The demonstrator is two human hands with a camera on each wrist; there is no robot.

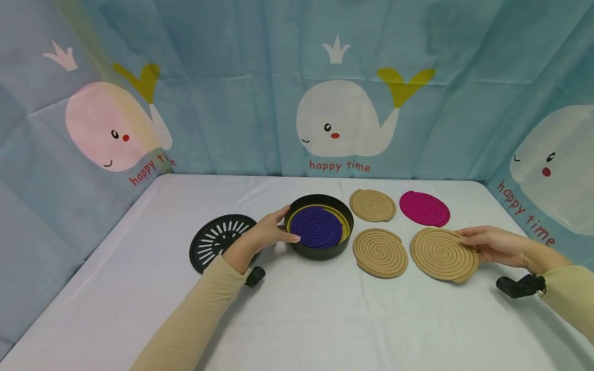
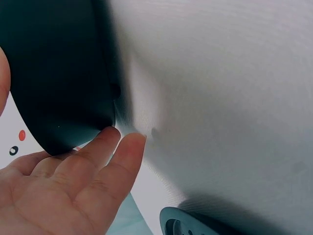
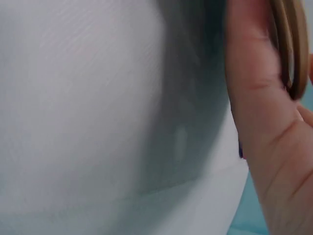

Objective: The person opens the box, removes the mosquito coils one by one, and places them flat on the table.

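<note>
A round black container (image 1: 325, 253) holds coiled coasters, with a purple one (image 1: 315, 226) on top and a yellow one (image 1: 345, 230) showing beneath it. My left hand (image 1: 269, 229) grips the container's left side between thumb and fingers; the left wrist view shows the fingers against its dark wall (image 2: 58, 68). At the right, my right hand (image 1: 498, 246) pinches a tan coiled coaster (image 1: 443, 253) by its right edge, thumb on top. Two layered edges (image 3: 293, 49) appear in the right wrist view; whether they are separate coasters I cannot tell.
Two more tan coasters (image 1: 373, 205) lie right of the container, one nearer (image 1: 380, 252). A magenta coaster (image 1: 424, 208) lies behind the held one. Left of the container is a slotted black disc (image 1: 209, 247), partly behind my left wrist. A whale-print curtain (image 1: 250, 103) hangs behind the white table.
</note>
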